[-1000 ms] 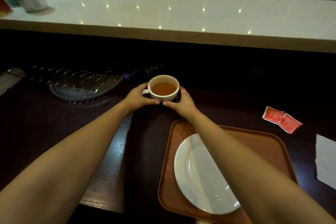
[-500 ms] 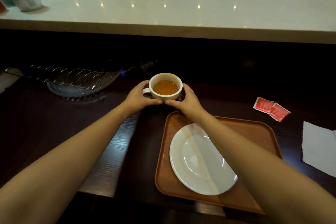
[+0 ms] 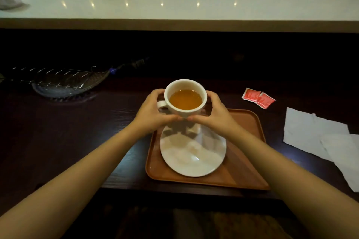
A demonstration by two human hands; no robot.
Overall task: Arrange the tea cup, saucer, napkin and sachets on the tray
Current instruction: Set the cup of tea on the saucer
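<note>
Both hands (image 3: 149,114) (image 3: 215,114) hold tea cup (image 3: 185,98), over saucer (image 3: 192,153)

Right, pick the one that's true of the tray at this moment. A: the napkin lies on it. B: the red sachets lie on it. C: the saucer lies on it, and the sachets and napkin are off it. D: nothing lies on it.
C: the white saucer rests on the tray, while the red sachets and the napkin lie on the dark table to its right.

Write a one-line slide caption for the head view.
Both hands, left and right, hold a full tea cup above the saucer on the tray; sachets and napkin wait alongside.
</note>
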